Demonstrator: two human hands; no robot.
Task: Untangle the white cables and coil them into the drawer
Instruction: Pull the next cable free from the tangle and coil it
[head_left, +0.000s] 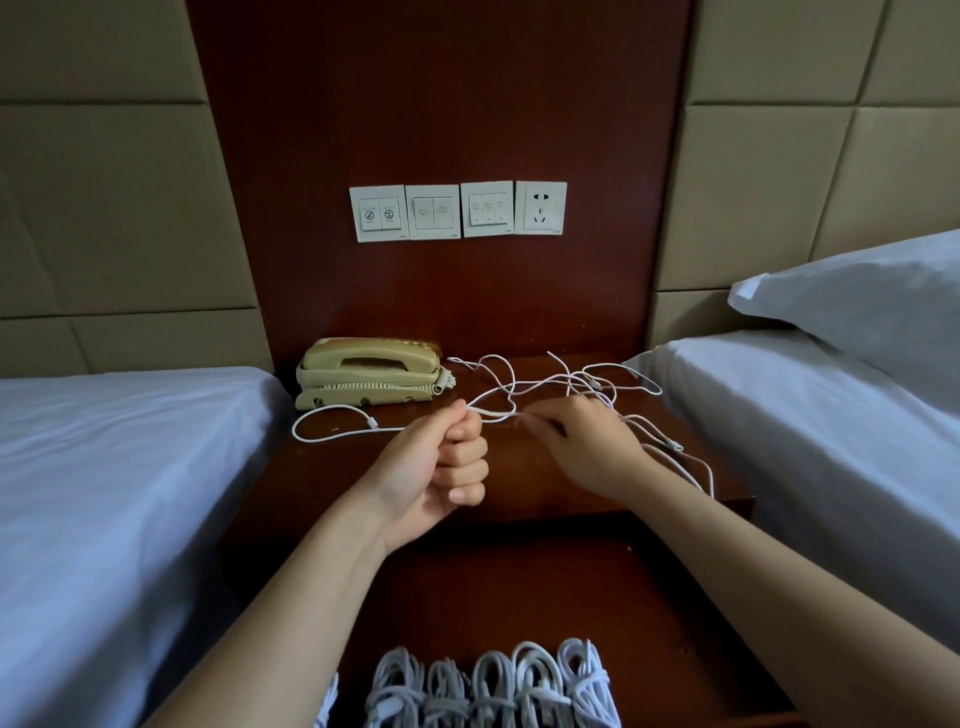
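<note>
Nearest us, below both grips: five coiled bundles (493, 686) in the drawer (519, 582), possibly a sixth cut off at left. Our left hand (441, 457) is fisted and pinches a strand (498, 414). Our right hand (587, 447) pinches it just beside. The strand runs left-right between the grips. One uncounted tangle (571, 382) lies beyond and right of the right hand, the nearer hand. One telephone (369, 371) sits beyond left.

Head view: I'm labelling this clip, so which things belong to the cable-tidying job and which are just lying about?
Job: tangled white cables on the nightstand; coiled bundles in the drawer; left hand and right hand, both pinching the tangle.
Lying about: telephone; wall switches; socket; pillow.
</note>
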